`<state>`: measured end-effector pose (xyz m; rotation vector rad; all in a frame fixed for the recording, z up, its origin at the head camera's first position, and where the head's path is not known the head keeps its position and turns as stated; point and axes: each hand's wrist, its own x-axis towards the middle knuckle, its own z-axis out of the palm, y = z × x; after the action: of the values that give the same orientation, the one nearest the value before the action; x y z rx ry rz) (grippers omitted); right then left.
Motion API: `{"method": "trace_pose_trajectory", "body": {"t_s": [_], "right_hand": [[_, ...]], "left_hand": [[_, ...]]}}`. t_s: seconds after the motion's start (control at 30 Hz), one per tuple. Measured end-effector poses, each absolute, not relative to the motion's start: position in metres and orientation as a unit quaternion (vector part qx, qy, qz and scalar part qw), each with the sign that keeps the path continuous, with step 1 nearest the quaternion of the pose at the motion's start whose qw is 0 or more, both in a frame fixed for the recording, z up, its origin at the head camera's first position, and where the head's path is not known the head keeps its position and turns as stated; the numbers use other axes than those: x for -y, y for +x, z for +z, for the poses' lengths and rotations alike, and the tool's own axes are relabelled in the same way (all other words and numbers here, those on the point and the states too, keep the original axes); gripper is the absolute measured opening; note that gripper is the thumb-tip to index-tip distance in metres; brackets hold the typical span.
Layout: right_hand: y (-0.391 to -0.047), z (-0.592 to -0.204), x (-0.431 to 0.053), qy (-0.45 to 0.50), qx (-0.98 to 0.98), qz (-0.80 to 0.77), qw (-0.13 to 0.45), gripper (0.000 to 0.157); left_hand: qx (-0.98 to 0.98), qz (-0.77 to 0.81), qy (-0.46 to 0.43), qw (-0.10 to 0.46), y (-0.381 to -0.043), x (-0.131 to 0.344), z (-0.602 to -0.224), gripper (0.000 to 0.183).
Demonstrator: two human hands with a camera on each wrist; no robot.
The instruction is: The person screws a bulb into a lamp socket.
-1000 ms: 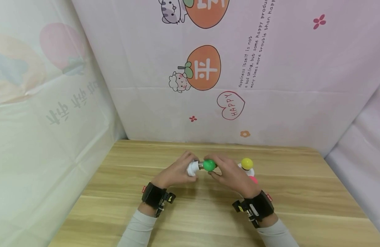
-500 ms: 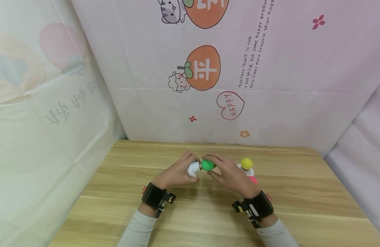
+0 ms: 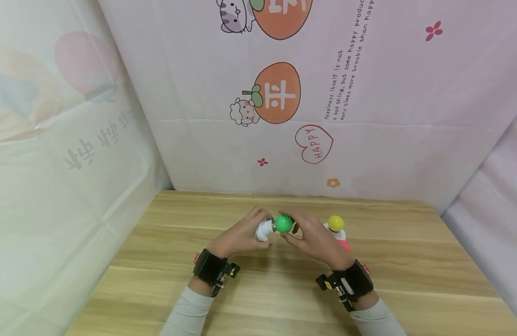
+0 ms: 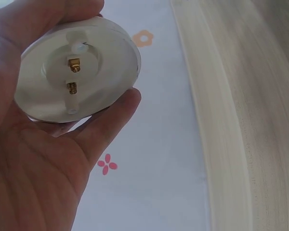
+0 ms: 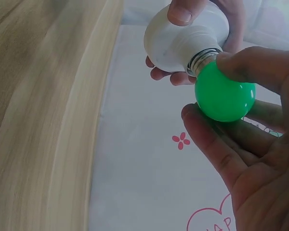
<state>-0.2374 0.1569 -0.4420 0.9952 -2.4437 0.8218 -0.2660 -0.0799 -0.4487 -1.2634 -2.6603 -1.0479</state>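
Observation:
My left hand (image 3: 240, 233) grips a white lamp holder (image 3: 264, 230) by its round base. In the left wrist view, the underside of the lamp holder (image 4: 41, 89) shows two brass terminals. My right hand (image 3: 319, 238) holds a green light bulb (image 3: 284, 223) between thumb and fingers. Seen from the right wrist, the metal screw base (image 5: 202, 61) of the green light bulb (image 5: 225, 91) sits in the mouth of the lamp holder (image 5: 176, 41), with some thread exposed. Both are held above the table, tilted sideways.
Right of my right hand, a yellow light bulb (image 3: 336, 223) stands in a white lamp holder (image 3: 340, 234) on the wooden table (image 3: 191, 205). A pink bulb (image 3: 344, 244) is partly hidden by my right hand. A printed cloth (image 3: 216, 154) hangs behind the table.
The lamp holder and green light bulb have come closer together, and less of the metal thread shows. My right fingers have shifted slightly around the bulb. My left hand has barely moved.

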Motion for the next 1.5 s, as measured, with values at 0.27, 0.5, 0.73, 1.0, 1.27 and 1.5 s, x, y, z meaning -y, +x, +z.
{"method": "trace_pose_trajectory", "body": {"t_s": [0.27,0.5,0.73,1.0,1.27,1.5], "right_hand": [[-0.2353,-0.4411,-0.1574,0.335,0.876,0.301,0.175,0.045],[-0.2341,-0.4385,-0.157,0.322,0.884,0.293,0.169,0.045],[-0.2331,-0.4382,-0.1564,0.312,0.892,0.284,0.163,0.049],[-0.2342,-0.4397,-0.1558,0.337,0.879,0.283,0.183,0.049],[-0.2345,-0.4378,-0.157,0.368,0.858,0.309,0.182,0.054],[-0.2353,-0.4358,-0.1585,0.374,0.855,0.314,0.175,0.05]], "left_hand": [[0.851,-0.33,-0.408,0.007,-0.2642,0.0785,-0.4473,0.046],[0.85,-0.329,-0.412,0.01,-0.2621,0.0777,-0.4439,0.046],[0.852,-0.322,-0.413,0.013,-0.2615,0.0777,-0.4432,0.046],[0.852,-0.315,-0.417,0.016,-0.2618,0.0777,-0.4432,0.046],[0.851,-0.324,-0.414,0.021,-0.2615,0.0776,-0.4433,0.046],[0.85,-0.326,-0.412,0.018,-0.2616,0.078,-0.443,0.047]]}}
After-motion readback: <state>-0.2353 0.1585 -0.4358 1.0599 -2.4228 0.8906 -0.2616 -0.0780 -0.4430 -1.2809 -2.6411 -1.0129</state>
